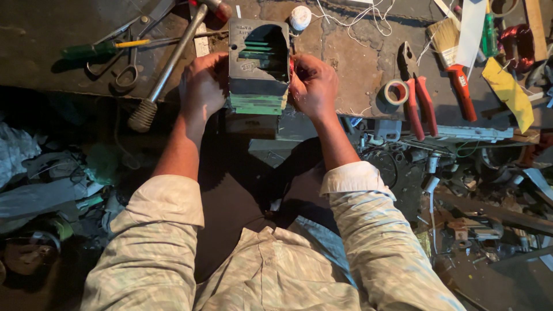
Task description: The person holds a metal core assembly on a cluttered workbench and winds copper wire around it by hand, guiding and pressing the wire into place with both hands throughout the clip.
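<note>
While the person leaned over the bench edge, pale patterned sleeves rolled to the forearms, both hands clasped a boxy grey metal core (258, 63) at the near edge of the workbench (357, 63). The left hand (203, 87) lay flat against its left side, fingers pressed to the casing. The right hand (313, 85) was curled at the right side, fingertips seemingly pinching something red there; the exact hold could not be told. The core sat upright, its dark window facing up, green insulating sheets showing inside and stacked under its lower edge.

Judgement: to work well here, the left hand should brace the core firmly so it does not slide off the edge, while the right works with small, controlled pulls.

Just left lay a long steel hammer (168, 66), with scissors (129, 55) and a green-handled screwdriver (95, 49) beyond. To the right sat a tape roll (395, 92), red-handled pliers (416, 98) and a red-handled brush (454, 63). Farthest off, a ball of white string (300, 17) rested behind the core.
</note>
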Action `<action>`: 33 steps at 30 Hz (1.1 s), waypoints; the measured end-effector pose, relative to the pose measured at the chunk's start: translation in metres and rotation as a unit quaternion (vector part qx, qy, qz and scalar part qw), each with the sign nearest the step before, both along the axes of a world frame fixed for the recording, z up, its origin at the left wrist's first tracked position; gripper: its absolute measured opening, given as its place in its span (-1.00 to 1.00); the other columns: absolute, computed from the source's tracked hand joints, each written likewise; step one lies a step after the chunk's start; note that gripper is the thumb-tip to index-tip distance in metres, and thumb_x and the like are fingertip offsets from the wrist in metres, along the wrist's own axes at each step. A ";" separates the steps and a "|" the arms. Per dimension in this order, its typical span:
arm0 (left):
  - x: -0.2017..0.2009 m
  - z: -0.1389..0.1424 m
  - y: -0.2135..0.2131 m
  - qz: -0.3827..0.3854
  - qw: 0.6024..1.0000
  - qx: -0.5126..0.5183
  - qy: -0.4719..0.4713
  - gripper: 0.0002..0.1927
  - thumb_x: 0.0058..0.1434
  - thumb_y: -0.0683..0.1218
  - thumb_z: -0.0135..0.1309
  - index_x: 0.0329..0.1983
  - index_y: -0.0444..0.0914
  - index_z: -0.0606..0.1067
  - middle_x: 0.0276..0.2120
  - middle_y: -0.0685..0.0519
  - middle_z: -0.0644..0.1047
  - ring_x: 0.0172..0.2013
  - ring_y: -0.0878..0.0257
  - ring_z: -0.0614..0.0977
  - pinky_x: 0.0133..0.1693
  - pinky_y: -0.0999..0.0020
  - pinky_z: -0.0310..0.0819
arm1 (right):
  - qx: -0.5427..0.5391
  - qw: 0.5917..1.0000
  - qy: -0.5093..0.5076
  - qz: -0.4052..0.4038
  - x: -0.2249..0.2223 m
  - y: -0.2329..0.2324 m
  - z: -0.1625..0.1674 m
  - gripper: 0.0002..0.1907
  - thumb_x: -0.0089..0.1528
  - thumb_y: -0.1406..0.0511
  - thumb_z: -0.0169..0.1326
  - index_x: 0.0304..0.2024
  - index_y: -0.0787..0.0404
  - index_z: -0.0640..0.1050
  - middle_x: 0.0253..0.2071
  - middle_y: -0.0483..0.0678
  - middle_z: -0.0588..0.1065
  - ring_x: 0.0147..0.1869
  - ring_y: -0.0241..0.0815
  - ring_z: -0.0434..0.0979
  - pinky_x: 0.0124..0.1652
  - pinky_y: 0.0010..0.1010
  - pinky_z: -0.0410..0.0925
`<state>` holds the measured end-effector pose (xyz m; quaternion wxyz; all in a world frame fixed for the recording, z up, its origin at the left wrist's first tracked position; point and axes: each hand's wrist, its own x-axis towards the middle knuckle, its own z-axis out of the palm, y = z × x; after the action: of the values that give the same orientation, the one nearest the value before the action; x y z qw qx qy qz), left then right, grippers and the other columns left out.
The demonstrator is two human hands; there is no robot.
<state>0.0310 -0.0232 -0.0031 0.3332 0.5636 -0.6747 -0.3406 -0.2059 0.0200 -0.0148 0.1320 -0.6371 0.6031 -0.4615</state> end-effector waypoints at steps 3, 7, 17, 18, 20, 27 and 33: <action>0.000 0.002 0.000 0.013 0.999 0.031 -0.009 -0.83 0.31 -0.01 0.14 -0.09 -0.09 0.65 -0.32 -0.03 0.67 -0.29 0.13 0.72 -0.26 0.26 0.51 | -0.008 1.000 0.004 -0.001 0.000 0.000 0.001 -0.81 0.25 0.22 0.16 -0.18 0.19 0.64 -0.36 0.06 0.57 -0.27 -0.01 0.64 -0.25 -0.35 0.43; -0.001 0.003 -0.001 0.007 1.000 -0.015 -0.021 -0.81 0.27 -0.03 0.16 -0.09 -0.09 0.67 -0.29 -0.06 0.67 -0.27 0.06 0.71 -0.26 0.23 0.52 | 0.024 1.000 0.002 -0.009 0.001 0.000 0.003 -0.81 0.29 0.20 0.17 -0.23 0.19 0.63 -0.41 0.08 0.54 -0.32 0.02 0.61 -0.30 -0.32 0.40; -0.002 0.002 -0.002 0.016 0.999 0.027 -0.022 -0.84 0.38 0.02 0.14 -0.09 -0.06 0.66 -0.30 0.00 0.68 -0.28 0.12 0.72 -0.24 0.25 0.52 | -0.001 1.000 0.016 -0.008 0.002 -0.001 0.003 -0.78 0.28 0.18 0.18 -0.18 0.19 0.65 -0.36 0.07 0.57 -0.27 0.01 0.64 -0.27 -0.34 0.42; -0.002 0.001 -0.002 0.017 1.000 0.015 -0.013 -0.85 0.36 0.00 0.15 -0.08 -0.06 0.66 -0.29 0.01 0.68 -0.27 0.13 0.73 -0.24 0.26 0.53 | 0.004 1.000 0.016 -0.012 0.002 -0.001 0.003 -0.78 0.27 0.18 0.18 -0.17 0.18 0.65 -0.36 0.07 0.58 -0.27 0.00 0.65 -0.27 -0.34 0.42; -0.001 -0.001 -0.002 0.003 1.000 -0.012 -0.022 -0.79 0.20 -0.06 0.21 -0.09 -0.07 0.67 -0.28 0.01 0.69 -0.26 0.12 0.72 -0.24 0.27 0.53 | 0.021 1.000 -0.004 -0.010 0.002 0.000 0.004 -0.77 0.27 0.17 0.18 -0.17 0.18 0.65 -0.37 0.05 0.58 -0.29 -0.04 0.66 -0.27 -0.34 0.42; -0.002 -0.005 -0.005 0.019 0.999 0.038 -0.001 -0.81 0.18 -0.08 0.24 -0.13 -0.06 0.68 -0.28 0.09 0.70 -0.28 0.27 0.71 -0.23 0.37 0.52 | 0.018 1.000 0.022 -0.011 0.003 -0.001 0.008 -0.70 0.23 0.10 0.22 -0.14 0.15 0.65 -0.35 0.01 0.61 -0.28 -0.07 0.66 -0.26 -0.36 0.44; 0.000 -0.011 -0.005 -0.005 0.999 0.016 0.028 -0.76 0.15 -0.14 0.20 -0.10 -0.09 0.67 -0.28 0.11 0.72 -0.26 0.29 0.74 -0.20 0.38 0.54 | 0.055 0.998 0.013 -0.031 0.000 -0.004 -0.003 -0.68 0.21 0.05 0.24 -0.15 0.10 0.67 -0.38 -0.05 0.62 -0.29 -0.14 0.68 -0.27 -0.40 0.43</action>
<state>0.0308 -0.0282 -0.0145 0.3412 0.5561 -0.6622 -0.3686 -0.2060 0.0164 -0.0182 0.1451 -0.6159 0.6485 -0.4231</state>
